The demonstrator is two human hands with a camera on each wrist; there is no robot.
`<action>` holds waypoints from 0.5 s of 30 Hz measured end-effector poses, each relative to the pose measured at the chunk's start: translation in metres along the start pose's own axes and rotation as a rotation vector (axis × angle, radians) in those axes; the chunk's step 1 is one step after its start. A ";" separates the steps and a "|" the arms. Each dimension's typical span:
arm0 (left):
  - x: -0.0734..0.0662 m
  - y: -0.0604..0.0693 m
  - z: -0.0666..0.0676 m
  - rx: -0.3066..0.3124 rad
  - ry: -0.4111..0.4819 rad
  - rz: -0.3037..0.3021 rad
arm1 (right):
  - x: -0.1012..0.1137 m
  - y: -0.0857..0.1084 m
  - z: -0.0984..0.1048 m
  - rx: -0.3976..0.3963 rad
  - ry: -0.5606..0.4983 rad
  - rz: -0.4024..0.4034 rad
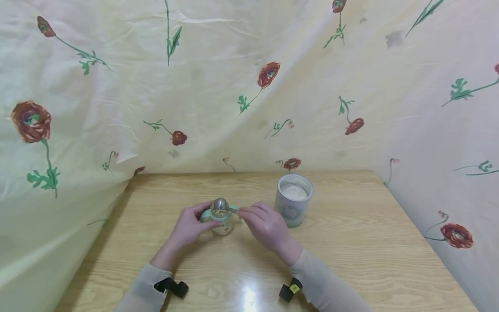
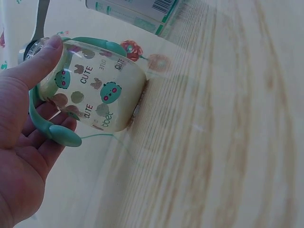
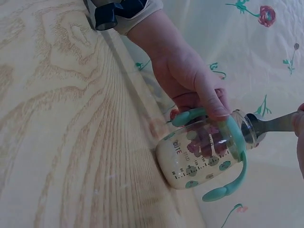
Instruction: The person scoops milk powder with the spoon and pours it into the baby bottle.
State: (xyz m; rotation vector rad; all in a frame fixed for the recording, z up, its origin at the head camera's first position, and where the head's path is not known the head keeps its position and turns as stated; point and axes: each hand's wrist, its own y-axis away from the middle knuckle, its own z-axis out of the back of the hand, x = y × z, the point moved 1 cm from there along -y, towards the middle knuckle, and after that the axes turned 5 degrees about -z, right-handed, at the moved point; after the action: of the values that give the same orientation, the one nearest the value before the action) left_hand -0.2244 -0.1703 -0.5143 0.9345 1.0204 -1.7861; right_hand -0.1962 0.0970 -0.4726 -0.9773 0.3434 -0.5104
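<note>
A clear baby bottle (image 1: 223,228) with mint-green handles (image 2: 65,136), printed animals and a pale filling stands upright on the table. My left hand (image 1: 190,226) grips it near the top, the thumb on the near side and fingers round the back, as the left wrist view shows. My right hand (image 1: 269,229) pinches the handle of a metal spoon (image 3: 275,124). The spoon's shiny bowl (image 1: 220,205) lies at the bottle's open mouth. Only the fingertips of the right hand (image 3: 300,133) show in the right wrist view.
An open can (image 1: 289,212) of white powder (image 1: 294,192) stands right of the bottle, just beyond my right hand. Beneath everything is a wooden table (image 1: 370,242). A flowered cloth (image 1: 218,95) hangs along its back and sides.
</note>
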 end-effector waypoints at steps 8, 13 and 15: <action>0.001 -0.001 -0.001 0.000 0.008 -0.005 | -0.002 0.002 0.000 -0.003 -0.008 0.006; 0.002 -0.001 -0.001 0.000 0.009 -0.011 | -0.003 0.003 0.000 0.004 -0.015 0.008; 0.002 -0.001 -0.001 -0.001 0.006 -0.012 | -0.004 0.003 -0.001 0.003 -0.015 0.014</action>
State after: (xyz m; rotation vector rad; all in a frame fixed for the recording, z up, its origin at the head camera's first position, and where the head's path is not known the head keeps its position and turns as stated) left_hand -0.2261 -0.1699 -0.5163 0.9355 1.0330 -1.7936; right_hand -0.1987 0.0999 -0.4756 -0.9749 0.3356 -0.4898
